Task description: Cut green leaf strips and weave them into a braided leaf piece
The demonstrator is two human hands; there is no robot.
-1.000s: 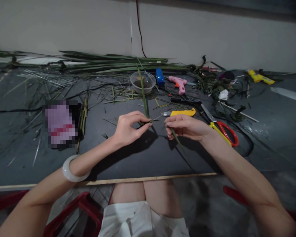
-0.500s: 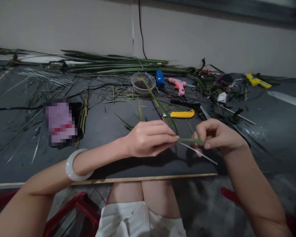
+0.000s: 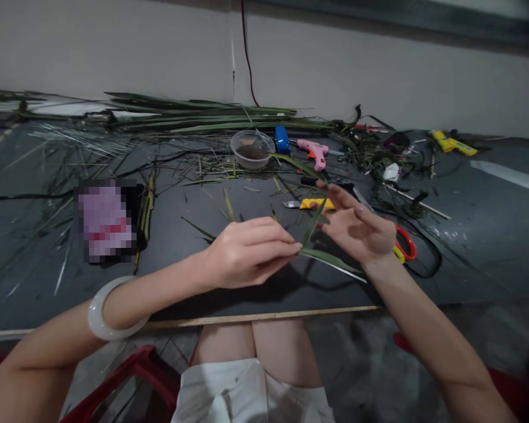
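Observation:
My left hand is closed in a pinch on green leaf strips and a thin pale stick just above the table's front. One strip and the stick point right, while another leaf blade rises from the pinch toward my right hand. That hand is open, palm turned up, fingers stretched out beside the upright blade; whether they touch it I cannot tell. Behind its fingers lies a yellow utility knife, partly hidden. Red-handled scissors rest right of the wrist.
A clear plastic bowl, a blue tape roll and a pink glue gun stand farther back. Long green leaves lie along the wall. A blurred purple object is at left. A yellow tool sits far right.
My right hand has let go of the right-pointing leaf strip, opened and moved up and slightly left to the other blade. My left hand has shifted a little left, still pinching.

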